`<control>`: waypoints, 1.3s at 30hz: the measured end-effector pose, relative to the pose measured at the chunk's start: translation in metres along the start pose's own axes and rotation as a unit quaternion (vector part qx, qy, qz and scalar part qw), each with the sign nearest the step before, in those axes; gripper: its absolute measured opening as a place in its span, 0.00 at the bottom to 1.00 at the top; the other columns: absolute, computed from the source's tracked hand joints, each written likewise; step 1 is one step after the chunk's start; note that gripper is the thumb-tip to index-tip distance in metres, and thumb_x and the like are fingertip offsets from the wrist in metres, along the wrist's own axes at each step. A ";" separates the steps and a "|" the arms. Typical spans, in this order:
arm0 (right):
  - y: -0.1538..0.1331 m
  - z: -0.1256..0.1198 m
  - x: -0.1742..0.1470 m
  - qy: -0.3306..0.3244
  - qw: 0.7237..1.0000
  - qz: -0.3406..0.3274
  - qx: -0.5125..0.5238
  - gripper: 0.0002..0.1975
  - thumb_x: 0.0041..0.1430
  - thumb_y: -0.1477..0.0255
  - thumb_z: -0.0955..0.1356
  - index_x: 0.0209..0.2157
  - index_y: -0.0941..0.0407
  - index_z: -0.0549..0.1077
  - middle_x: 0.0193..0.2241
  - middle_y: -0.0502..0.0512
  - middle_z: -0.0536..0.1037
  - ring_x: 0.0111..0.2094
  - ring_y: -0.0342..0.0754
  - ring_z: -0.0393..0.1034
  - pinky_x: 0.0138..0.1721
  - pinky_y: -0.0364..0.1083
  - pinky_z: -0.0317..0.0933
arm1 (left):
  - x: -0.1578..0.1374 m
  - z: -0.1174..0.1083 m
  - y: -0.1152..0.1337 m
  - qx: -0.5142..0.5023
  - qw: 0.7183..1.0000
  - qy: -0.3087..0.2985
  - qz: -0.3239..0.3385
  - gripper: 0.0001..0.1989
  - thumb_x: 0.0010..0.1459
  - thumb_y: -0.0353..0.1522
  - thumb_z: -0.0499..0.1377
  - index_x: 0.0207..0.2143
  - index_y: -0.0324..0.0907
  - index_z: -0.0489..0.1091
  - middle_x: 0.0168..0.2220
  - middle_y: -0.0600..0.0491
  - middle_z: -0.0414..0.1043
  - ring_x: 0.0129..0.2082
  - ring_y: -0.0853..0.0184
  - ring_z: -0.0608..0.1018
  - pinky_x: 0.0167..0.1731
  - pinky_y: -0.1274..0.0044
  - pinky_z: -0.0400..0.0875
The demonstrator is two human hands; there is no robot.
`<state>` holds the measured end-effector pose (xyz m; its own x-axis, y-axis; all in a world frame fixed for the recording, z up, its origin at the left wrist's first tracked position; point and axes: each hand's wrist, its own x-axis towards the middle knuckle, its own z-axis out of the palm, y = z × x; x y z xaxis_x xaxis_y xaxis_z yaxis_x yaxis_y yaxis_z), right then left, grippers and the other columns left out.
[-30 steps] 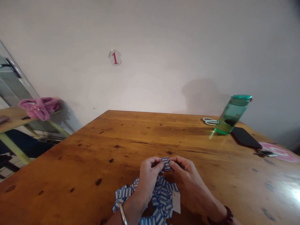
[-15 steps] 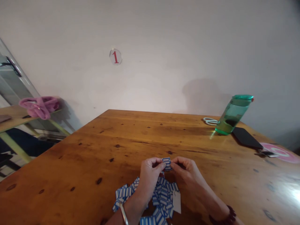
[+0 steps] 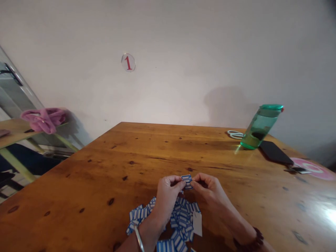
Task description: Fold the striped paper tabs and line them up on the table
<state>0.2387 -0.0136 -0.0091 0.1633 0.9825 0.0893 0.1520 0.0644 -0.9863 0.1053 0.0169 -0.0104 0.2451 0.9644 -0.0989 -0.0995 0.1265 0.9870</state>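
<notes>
Between my two hands is a small blue-and-white label sheet (image 3: 187, 181), pinched at its left edge by my left hand (image 3: 168, 192) and at its right edge by my right hand (image 3: 208, 189). Both hands are closed at thumb and fingers. Below them a loose pile of similar blue-and-white labels (image 3: 181, 217) lies on the table, partly hidden by my left wrist. A plain white card (image 3: 197, 224) rests at the pile's right side.
The wooden table (image 3: 147, 147) reaches to the wall. Far right are a green water bottle (image 3: 262, 127), a white cable (image 3: 235, 134), a dark flat device (image 3: 275, 152) and a pink round mat (image 3: 315, 168). A pink cloth (image 3: 44, 119) lies on another table at left.
My hands keep their pinch on the label sheet and have barely moved. The view has shifted very slightly.
</notes>
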 end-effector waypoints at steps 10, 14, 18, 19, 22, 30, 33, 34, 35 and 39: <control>0.001 0.001 0.000 0.013 1.000 0.000 0.005 0.12 0.42 0.64 0.69 0.18 0.58 0.69 0.16 0.48 0.69 0.20 0.41 0.58 0.22 0.41 0.53 | -0.002 0.000 0.003 -0.009 1.000 -0.002 -0.008 0.06 0.40 0.32 0.60 0.20 0.37 0.70 0.20 0.54 0.70 0.21 0.70 0.71 0.20 0.80 0.65; 0.000 -0.003 0.000 0.025 0.996 0.014 0.089 0.13 0.43 0.61 0.70 0.21 0.58 0.70 0.19 0.51 0.72 0.22 0.44 0.63 0.25 0.43 0.58 | -0.002 0.000 0.003 -0.022 1.000 0.020 -0.008 0.06 0.40 0.32 0.60 0.20 0.37 0.68 0.20 0.55 0.70 0.19 0.71 0.70 0.19 0.80 0.65; -0.007 -0.008 -0.001 0.082 0.991 -0.001 0.109 0.13 0.42 0.61 0.71 0.22 0.57 0.69 0.21 0.51 0.72 0.23 0.44 0.64 0.26 0.42 0.59 | 0.000 -0.001 0.003 -0.036 0.998 0.047 -0.019 0.07 0.39 0.33 0.60 0.19 0.38 0.66 0.19 0.56 0.69 0.19 0.71 0.70 0.18 0.80 0.65; -0.008 -0.008 -0.002 0.077 0.992 -0.006 0.103 0.14 0.42 0.61 0.71 0.21 0.58 0.69 0.20 0.50 0.72 0.23 0.43 0.63 0.26 0.42 0.58 | 0.000 0.000 0.003 -0.034 0.998 0.052 -0.021 0.07 0.39 0.33 0.60 0.19 0.38 0.66 0.18 0.56 0.68 0.19 0.70 0.70 0.17 0.80 0.65; -0.007 -0.004 -0.003 0.027 0.997 -0.016 0.065 0.14 0.42 0.61 0.70 0.20 0.58 0.69 0.19 0.50 0.71 0.21 0.42 0.62 0.23 0.41 0.56 | 0.000 0.000 0.004 -0.023 0.998 0.057 -0.020 0.07 0.39 0.33 0.60 0.19 0.38 0.66 0.17 0.57 0.67 0.18 0.71 0.69 0.15 0.82 0.63; 0.007 -0.001 0.002 0.056 0.997 -0.028 -0.053 0.11 0.44 0.64 0.68 0.19 0.57 0.67 0.17 0.49 0.69 0.22 0.43 0.61 0.24 0.43 0.56 | -0.001 0.002 0.003 0.020 0.999 0.040 -0.006 0.06 0.38 0.33 0.59 0.19 0.38 0.68 0.17 0.57 0.66 0.18 0.72 0.67 0.15 0.82 0.63; 0.008 -0.003 0.002 0.063 0.995 -0.034 -0.064 0.11 0.44 0.64 0.68 0.19 0.57 0.66 0.17 0.49 0.68 0.21 0.43 0.60 0.23 0.42 0.56 | -0.001 0.002 0.001 0.039 0.999 0.034 -0.007 0.07 0.39 0.33 0.59 0.18 0.38 0.68 0.17 0.57 0.65 0.17 0.72 0.66 0.15 0.82 0.61; 0.008 -0.003 0.002 0.064 0.995 -0.039 -0.073 0.11 0.44 0.64 0.67 0.19 0.57 0.66 0.17 0.49 0.69 0.21 0.43 0.60 0.23 0.42 0.55 | -0.001 0.002 0.001 0.042 0.999 0.032 -0.005 0.07 0.39 0.34 0.59 0.18 0.38 0.69 0.17 0.56 0.66 0.17 0.72 0.66 0.15 0.82 0.61; 0.008 -0.003 0.002 0.064 0.993 -0.043 -0.085 0.10 0.45 0.65 0.67 0.20 0.57 0.67 0.18 0.49 0.69 0.21 0.43 0.61 0.23 0.42 0.55 | -0.002 0.002 0.000 0.043 0.999 0.030 -0.004 0.07 0.40 0.34 0.59 0.18 0.38 0.69 0.17 0.56 0.66 0.18 0.72 0.66 0.15 0.82 0.61; 0.006 -0.002 -0.001 0.067 0.987 -0.053 -0.135 0.09 0.46 0.66 0.66 0.20 0.56 0.66 0.18 0.49 0.69 0.21 0.43 0.61 0.23 0.42 0.54 | -0.004 0.002 -0.001 0.039 0.999 0.025 -0.003 0.07 0.40 0.34 0.60 0.18 0.38 0.70 0.17 0.57 0.65 0.17 0.72 0.66 0.17 0.82 0.61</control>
<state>0.2414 -0.0142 -0.0145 0.2577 0.9394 0.2260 0.4264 0.0993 -0.8991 0.1063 0.0128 -0.0107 0.1965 0.9744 -0.1089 -0.0221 0.1154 0.9931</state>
